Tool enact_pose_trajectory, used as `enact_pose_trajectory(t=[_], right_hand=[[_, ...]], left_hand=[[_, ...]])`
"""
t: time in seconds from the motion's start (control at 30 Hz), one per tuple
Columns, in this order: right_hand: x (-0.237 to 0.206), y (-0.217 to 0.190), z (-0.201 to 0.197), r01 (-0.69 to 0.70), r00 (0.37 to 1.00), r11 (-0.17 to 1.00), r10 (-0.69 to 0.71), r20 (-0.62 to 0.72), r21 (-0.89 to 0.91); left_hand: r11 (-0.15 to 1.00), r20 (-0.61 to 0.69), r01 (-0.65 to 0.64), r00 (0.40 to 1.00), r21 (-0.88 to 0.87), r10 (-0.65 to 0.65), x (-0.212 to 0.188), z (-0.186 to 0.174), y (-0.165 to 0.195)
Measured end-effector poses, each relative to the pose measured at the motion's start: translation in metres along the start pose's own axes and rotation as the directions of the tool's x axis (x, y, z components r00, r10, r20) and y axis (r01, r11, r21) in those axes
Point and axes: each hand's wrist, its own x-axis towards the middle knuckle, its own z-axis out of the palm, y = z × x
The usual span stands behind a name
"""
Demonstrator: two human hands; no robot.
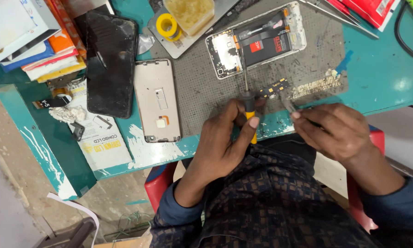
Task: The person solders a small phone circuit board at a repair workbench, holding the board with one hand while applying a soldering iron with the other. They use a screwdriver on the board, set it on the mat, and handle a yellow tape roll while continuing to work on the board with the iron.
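Left hand (225, 138): fingers clamped on a yellow-handled soldering iron (249, 112), frame centre.
Right hand (339, 131): fingers pinched on tweezers (289, 106).
Small circuit board (273, 88): on grey mat (202, 87), upper centre.
Risk: the tip could slip and scorch the board.

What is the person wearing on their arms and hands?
Both hands are bare, with no gloves or rings in view. The left hand and the right hand come out of dark blue long sleeves, pushed up a little at the wrists. Over them is a dark top with a small brown square pattern.
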Motion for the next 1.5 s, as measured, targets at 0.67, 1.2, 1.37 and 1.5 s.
enact_pose_trajectory(t=[0.67,1.2,1.37,1.5], right_hand=[[0.007,-0.005,-0.005,0.033,0.988,0.999,-0.039,0.148,0.037],[0.011,-0.009,-0.003,-0.029,0.981,1.000,0.026,0.194,0.011],[0.015,-0.009,-0.003,-0.015,0.978,1.000,0.014,0.206,0.001],[0.019,-0.010,-0.002,-0.031,0.971,0.999,0.021,0.237,0.037]], left_hand=[[0.998,0.081,0.044,0.996,0.037,-0.047,0.004,-0.003,0.007],[0.996,0.084,0.080,0.993,0.036,-0.083,0.004,-0.004,0.009],[0.994,0.088,0.092,0.991,0.052,-0.097,0.005,-0.004,0.009],[0.996,0.085,0.085,0.993,0.042,-0.088,0.005,-0.004,0.009]])
